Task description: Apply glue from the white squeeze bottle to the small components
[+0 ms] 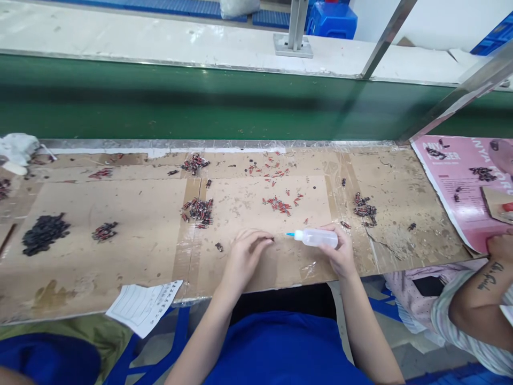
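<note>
Over the cardboard-covered bench (248, 267), my left hand (247, 254) is closed in a pinch on a tiny dark part (273, 239), too small to name. My right hand (342, 251) is wrapped round a translucent squeeze bottle (319, 237), which lies on its side in the air. Its blue needle tip points left, toward the pinched part, with a gap between them. Just beyond both hands is a loose heap of small red parts (279, 205). A pile of small black-and-red parts (200, 210) lies to the left, and a similar pile (365, 210) to the right.
A heap of black parts (45, 233) lies at the far left. A paper sheet (144, 306) hangs over the front edge. Behind the bench runs a green conveyor belt (200, 101) with metal posts. Another person's arm (481, 289) rests beside a pink poster (460, 198) at right.
</note>
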`<state>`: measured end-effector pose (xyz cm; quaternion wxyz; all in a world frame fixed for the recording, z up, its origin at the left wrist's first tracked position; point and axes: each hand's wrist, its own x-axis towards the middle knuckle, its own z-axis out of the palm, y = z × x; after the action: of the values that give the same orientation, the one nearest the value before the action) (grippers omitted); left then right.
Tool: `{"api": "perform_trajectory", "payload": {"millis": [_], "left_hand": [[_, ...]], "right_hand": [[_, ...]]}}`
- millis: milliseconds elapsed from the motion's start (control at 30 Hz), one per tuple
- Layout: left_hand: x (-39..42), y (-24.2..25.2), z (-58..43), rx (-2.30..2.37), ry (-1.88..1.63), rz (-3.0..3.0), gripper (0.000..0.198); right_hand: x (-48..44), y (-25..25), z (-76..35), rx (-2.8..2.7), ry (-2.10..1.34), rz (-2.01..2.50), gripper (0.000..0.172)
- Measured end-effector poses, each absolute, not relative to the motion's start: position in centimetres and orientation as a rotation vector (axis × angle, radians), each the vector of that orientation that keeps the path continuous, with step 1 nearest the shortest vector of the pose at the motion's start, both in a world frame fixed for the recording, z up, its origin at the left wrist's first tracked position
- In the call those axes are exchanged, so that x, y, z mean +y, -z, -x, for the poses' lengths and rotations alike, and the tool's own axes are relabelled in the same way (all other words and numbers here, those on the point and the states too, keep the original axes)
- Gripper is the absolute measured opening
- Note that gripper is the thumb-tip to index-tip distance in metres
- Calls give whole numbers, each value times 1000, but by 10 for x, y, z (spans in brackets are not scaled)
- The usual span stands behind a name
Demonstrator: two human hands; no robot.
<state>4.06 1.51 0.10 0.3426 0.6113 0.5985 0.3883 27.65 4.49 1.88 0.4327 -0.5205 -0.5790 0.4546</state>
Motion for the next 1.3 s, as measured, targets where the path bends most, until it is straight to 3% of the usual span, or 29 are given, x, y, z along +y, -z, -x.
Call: {"api": "perform_trajectory", "payload": {"millis": [233, 433, 1300], "left_hand": [[9, 13, -46, 1805, -1006, -1676, 6], [9, 6, -44, 1805, -941, -1636, 14], [10, 7, -44, 1849, -987, -1609, 8]], "right_hand": [[44, -12, -247, -988, -1311, 1261, 34], [42, -15, -228, -1173, -1130, 1355, 22], [39, -10, -227, -1272, -991, 1451, 23]]}}
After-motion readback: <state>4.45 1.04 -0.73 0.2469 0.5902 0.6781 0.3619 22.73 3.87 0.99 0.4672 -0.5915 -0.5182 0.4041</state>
